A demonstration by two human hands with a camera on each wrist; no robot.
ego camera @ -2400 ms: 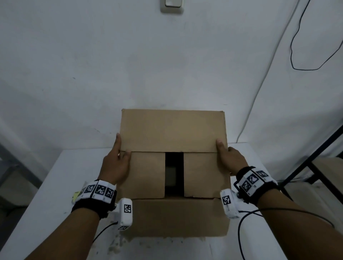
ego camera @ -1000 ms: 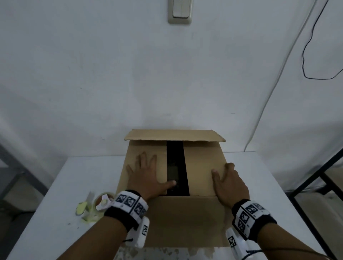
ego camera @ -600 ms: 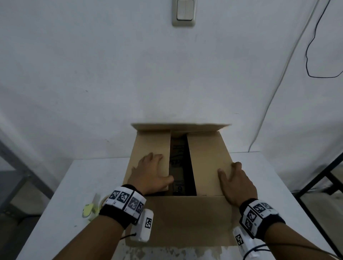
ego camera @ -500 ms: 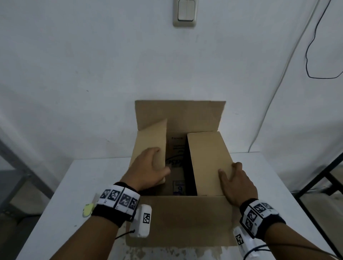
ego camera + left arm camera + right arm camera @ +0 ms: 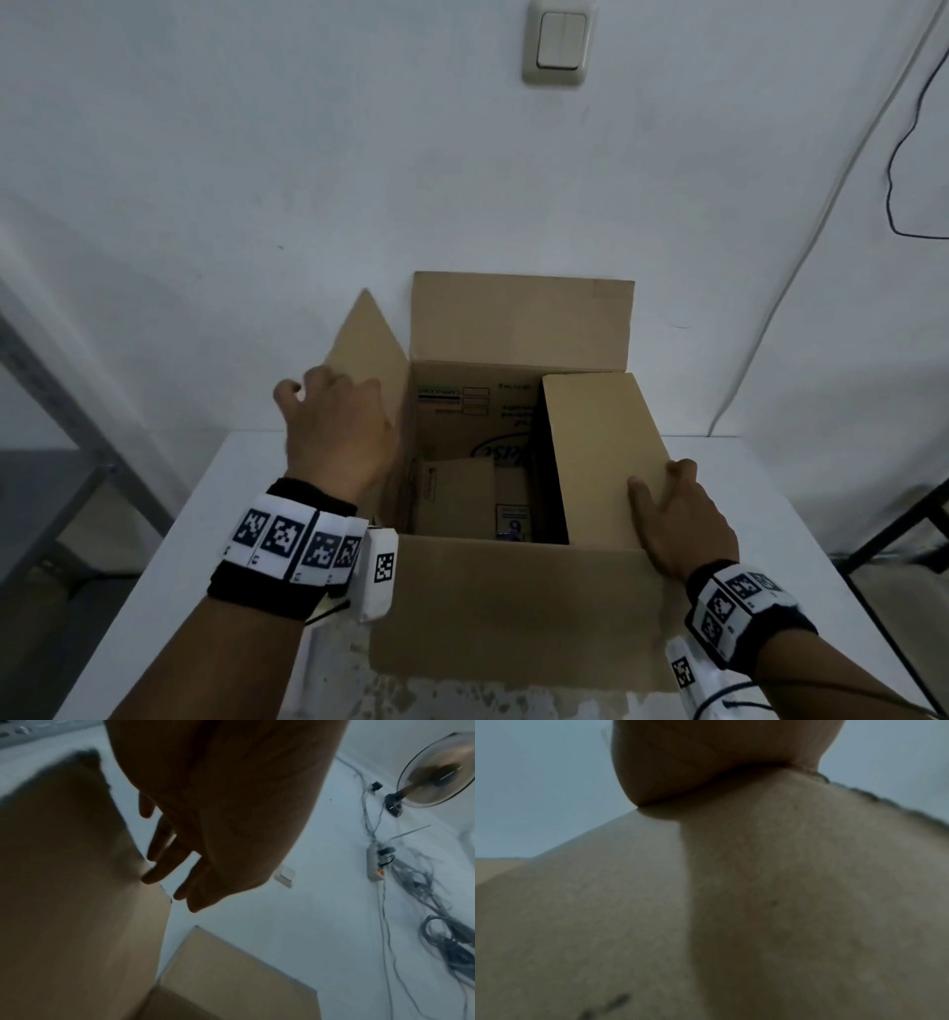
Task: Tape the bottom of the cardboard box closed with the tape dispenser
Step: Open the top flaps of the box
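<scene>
Here a white table is seen, with the cardboard box set on it, flaps unsealed. The right flap is pressed flat by the right hand, fingers straight. The upright left flap is touched by the relaxed left hand; nothing is gripped.

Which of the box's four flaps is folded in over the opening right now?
The right flap, under the right hand. The far flap and left flap stand up; the near flap hangs outward.
</scene>
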